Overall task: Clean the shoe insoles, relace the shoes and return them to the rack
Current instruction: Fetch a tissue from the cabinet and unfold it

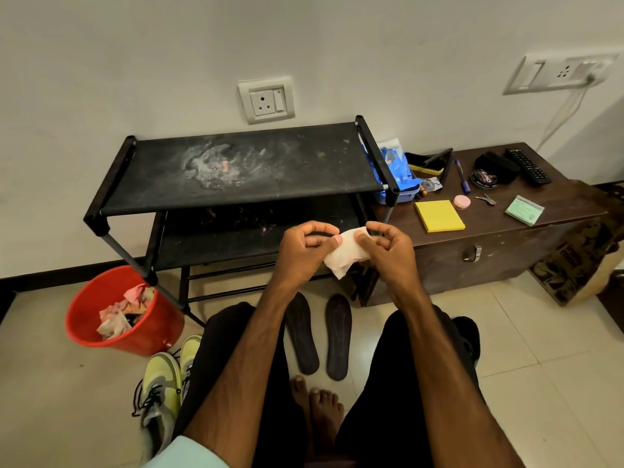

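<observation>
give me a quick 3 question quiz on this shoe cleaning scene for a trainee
1. True or false: the two insoles lie on the floor, out of the sneakers.
2. What do the left hand and right hand pinch between them? A) a brush B) a white wipe C) a pen
3. Fill in: the crumpled waste sits in a red ____ left of the person.

Key: 1 true; 2 B; 3 bucket

Home rm: shoe rack [236, 170] by wall, wooden trunk [489, 251], tiled floor [540, 383].
</observation>
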